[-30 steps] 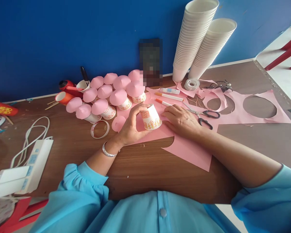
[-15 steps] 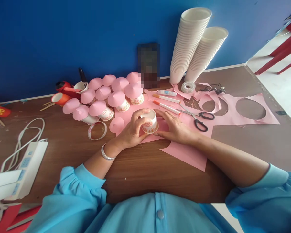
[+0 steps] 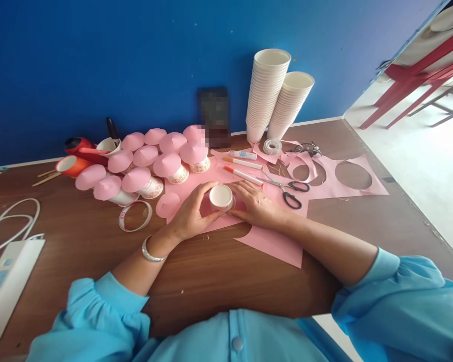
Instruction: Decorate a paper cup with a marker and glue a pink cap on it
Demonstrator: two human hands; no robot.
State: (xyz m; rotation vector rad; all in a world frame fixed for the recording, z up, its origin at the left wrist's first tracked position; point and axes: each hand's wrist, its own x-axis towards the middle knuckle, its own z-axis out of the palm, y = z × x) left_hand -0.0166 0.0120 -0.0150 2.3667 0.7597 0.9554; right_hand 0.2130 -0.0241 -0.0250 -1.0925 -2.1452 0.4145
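Note:
A small printed paper cup stands mouth-down on a pink paper sheet in the middle of the wooden table. My left hand curls round its left side and grips it. My right hand lies flat on the pink sheet just right of the cup, fingers stretched toward it. Two orange-capped markers and black-handled scissors lie just beyond my right hand.
Several pink-topped cups cluster at the back left beside a cut cup ring. Two tall stacks of white cups, a tape roll and a glue tube stand near the blue wall. Pink offcuts with round holes lie right; a power strip far left.
My left hand turned the cup over and set it down on the pink sheet. My right hand slid closer to it. The view shifted left and pulled back.

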